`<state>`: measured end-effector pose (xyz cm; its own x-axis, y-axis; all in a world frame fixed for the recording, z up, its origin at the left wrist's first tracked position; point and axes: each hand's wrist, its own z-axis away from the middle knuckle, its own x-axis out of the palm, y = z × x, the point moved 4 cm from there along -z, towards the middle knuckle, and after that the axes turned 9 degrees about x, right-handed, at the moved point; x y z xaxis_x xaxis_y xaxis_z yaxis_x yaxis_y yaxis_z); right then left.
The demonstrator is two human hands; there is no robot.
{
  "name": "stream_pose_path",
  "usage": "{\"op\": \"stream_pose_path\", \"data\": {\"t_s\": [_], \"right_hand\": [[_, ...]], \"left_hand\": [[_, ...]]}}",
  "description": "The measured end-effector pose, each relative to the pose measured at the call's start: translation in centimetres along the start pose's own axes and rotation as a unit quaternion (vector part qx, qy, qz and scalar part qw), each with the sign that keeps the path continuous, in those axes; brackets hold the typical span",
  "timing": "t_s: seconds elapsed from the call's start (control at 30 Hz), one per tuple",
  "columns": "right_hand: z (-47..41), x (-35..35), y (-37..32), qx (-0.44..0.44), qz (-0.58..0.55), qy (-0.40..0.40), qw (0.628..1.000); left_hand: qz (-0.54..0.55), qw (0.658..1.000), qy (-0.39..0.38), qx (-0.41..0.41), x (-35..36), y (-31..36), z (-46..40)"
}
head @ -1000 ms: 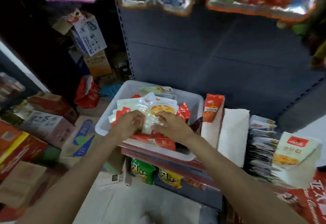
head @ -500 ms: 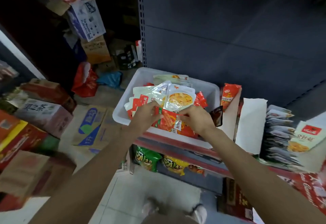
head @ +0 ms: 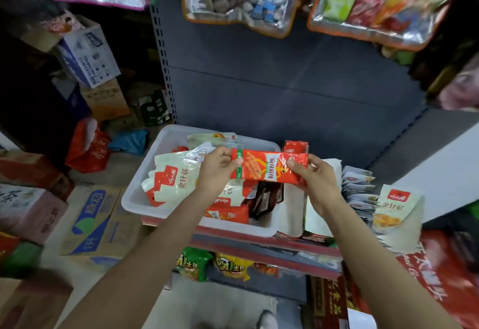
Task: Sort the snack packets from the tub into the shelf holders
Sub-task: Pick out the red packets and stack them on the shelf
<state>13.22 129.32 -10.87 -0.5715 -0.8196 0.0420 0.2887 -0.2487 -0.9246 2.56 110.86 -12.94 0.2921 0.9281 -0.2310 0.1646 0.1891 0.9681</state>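
Red packet (head: 268,166) stretched sideways, left hand (head: 219,168) and right hand (head: 312,177) apparently pinching its ends

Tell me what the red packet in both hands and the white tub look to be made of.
Red packet: seemingly thin, glossy printed plastic film; it shows sheen and creases where the left hand and right hand pinch its ends. White tub: probably rigid moulded plastic, smooth and semi-matte, with rounded corners and a thick rolled rim.

Your white-and-red flat pouch (head: 176,179) in the white plastic tub (head: 134,201) reads 金针菇; same 金针菇 on the white pouch at right (head: 395,205). Long red packet's (head: 269,166) print too blurred.
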Motion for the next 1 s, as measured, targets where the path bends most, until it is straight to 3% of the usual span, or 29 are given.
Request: {"op": "stream_pose_path", "data": {"t_s": [0.17, 0.27, 0.37, 0.53, 0.7, 0.87, 1.0], "right_hand": [[-0.6, -3.9, -3.9, -0.147, 0.083, 0.094, 0.981], [-0.9, -5.6, -6.2, -0.236, 0.221, 0.142, 0.936], [-1.5, -6.5, -7.6, -0.290, 0.318, 0.166, 0.887], [-4.6, -5.5, -6.8, -0.277, 0.477, 0.100, 0.828], [-7.2, -3.7, -6.7, -0.230, 0.549, 0.025, 0.803], [-8.9, -2.9, -8.9, -0.236, 0.595, -0.031, 0.768], [-9.2, -2.1, -8.6, -0.235, 0.599, -0.057, 0.763]], "left_hand": [[-0.059, 0.996, -0.067, 0.026, 5.1, 1.4, -0.7], [-0.127, 0.984, -0.110, 0.054, 7.7, 2.0, -1.4], [-0.249, 0.949, -0.180, 0.075, 9.9, 1.8, -2.2], [-0.288, 0.922, -0.260, 0.014, 11.7, 0.8, -2.9], [-0.280, 0.904, -0.322, -0.041, 12.6, 0.0, -3.3], [-0.288, 0.905, -0.310, -0.049, 12.5, -0.6, -3.5], [-0.288, 0.903, -0.313, -0.058, 12.1, -0.9, -3.7]]}}
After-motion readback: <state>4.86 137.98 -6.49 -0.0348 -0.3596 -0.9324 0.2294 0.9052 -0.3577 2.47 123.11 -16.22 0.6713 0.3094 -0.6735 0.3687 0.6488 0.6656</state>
